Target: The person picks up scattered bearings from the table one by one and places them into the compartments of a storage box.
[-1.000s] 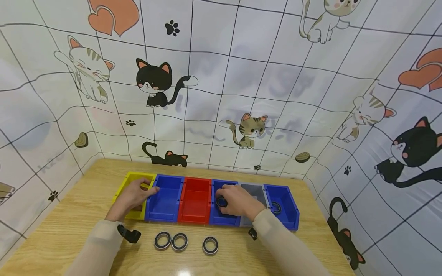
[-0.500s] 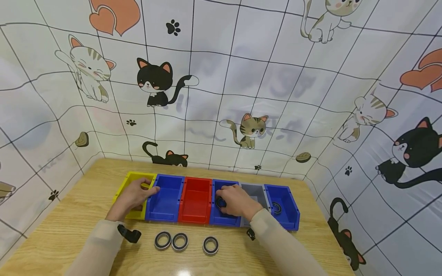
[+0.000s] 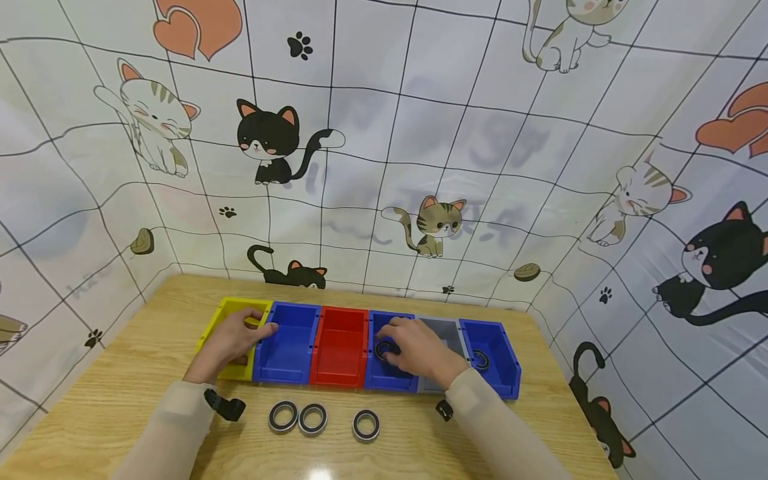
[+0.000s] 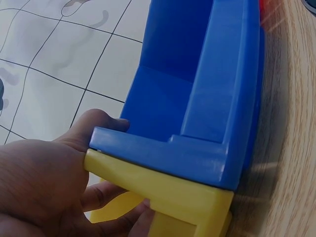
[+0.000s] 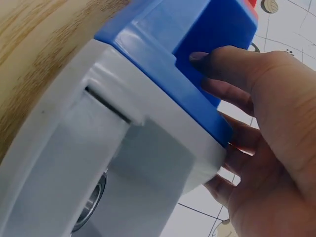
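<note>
The left hand (image 3: pixel 233 338) straddles the wall of the yellow bin (image 4: pixel 190 197), thumb and fingers apart; whether it grips, I cannot tell. The right hand (image 3: pixel 417 347) reaches into the blue bin (image 3: pixel 393 381) between the red bin (image 3: pixel 339 352) and grey bin (image 5: pixel 49 123), fingers parted, pinching nothing, over a ball bearing (image 3: pixel 379 350). Three loose ball bearings (image 3: pixel 357 425) lie on the table (image 3: pixel 252 460), markings unreadable.

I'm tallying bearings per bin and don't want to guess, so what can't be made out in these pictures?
Head view: most of the floor of the yellow bin, behind the left hand.
Head view: whether the right hand touches the bearing in the blue bin; the hand overlaps it.
Right wrist view: part of a second bearing, behind the gray bin's front wall.
Left wrist view: the dark round item, cut off at the top right corner.
</note>
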### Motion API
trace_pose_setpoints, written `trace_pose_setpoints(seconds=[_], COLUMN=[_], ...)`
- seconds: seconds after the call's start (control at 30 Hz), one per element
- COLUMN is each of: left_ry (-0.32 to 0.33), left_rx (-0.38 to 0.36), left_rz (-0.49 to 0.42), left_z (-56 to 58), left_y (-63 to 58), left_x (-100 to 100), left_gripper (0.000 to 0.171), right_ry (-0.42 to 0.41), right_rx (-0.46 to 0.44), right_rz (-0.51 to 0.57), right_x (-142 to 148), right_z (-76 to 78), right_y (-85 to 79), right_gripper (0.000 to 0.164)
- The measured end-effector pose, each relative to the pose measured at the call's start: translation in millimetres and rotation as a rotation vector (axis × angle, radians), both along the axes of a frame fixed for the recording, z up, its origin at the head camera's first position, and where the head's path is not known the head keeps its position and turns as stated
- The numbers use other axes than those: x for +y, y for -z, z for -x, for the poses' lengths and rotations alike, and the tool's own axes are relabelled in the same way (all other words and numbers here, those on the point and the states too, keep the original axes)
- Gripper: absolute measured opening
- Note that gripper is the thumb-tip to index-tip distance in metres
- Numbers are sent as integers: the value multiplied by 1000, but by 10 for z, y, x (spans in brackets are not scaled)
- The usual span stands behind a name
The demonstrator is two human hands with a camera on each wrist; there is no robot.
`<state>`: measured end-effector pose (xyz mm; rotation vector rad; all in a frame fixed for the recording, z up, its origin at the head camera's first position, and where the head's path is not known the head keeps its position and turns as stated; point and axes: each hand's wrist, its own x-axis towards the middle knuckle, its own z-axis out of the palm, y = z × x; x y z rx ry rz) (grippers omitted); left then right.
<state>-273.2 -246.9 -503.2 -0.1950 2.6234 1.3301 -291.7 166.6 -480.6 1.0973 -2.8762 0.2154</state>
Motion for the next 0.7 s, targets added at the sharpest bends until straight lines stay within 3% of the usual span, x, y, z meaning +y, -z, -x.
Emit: trace_pose_setpoints(seconds=[0.23,0.5,0.7], left_ry=[-1,3,4], left_rx=[-8,-2,-1], left_rz=[7,13,14], left_z=[14,20,15], left_y=[11,25,21], left_x=[-2,-16,-12], left_gripper=[73,73,74], right_ry=[57,205,276], right_rx=[9,-69,-150], right_rz=[92,280,362], right_x=[143,372,544], right_z=[-96,-138,-130], right_y=[-63,-53,-21], right_gripper=[38,44,49])
